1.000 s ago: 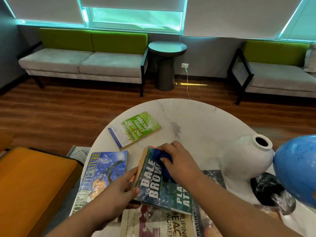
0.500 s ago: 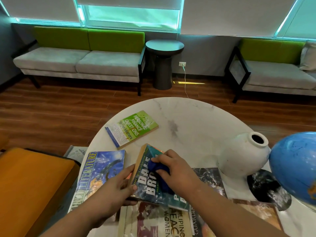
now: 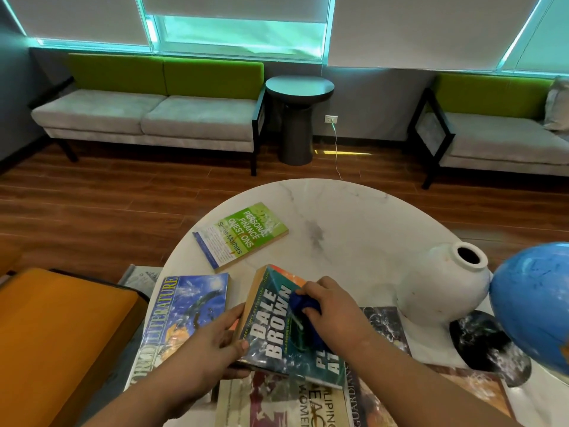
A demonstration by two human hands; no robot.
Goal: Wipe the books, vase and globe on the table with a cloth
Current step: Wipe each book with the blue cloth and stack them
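A teal paperback marked "Dale Brown" [image 3: 271, 328] lies tilted on other books at the near edge of the round white marble table [image 3: 354, 217]. My left hand [image 3: 212, 343] grips its left edge. My right hand [image 3: 334, 309] presses a blue cloth [image 3: 300, 303] onto its cover. A "World Literature" book [image 3: 184, 306] lies to the left, and a green finance book [image 3: 243, 234] sits farther back. A white vase [image 3: 443, 285] stands at the right, touching a blue globe [image 3: 535, 306] at the frame edge.
More books [image 3: 286, 402] lie under and beside the paperback at the near edge. An orange seat [image 3: 55, 337] sits close on the left. Across the wooden floor stand two green-backed sofas [image 3: 154, 109] and a dark round side table [image 3: 298, 118].
My right hand with the cloth slid down the cover toward me and then back up toward its middle. My left hand kept its hold on the book's edge.
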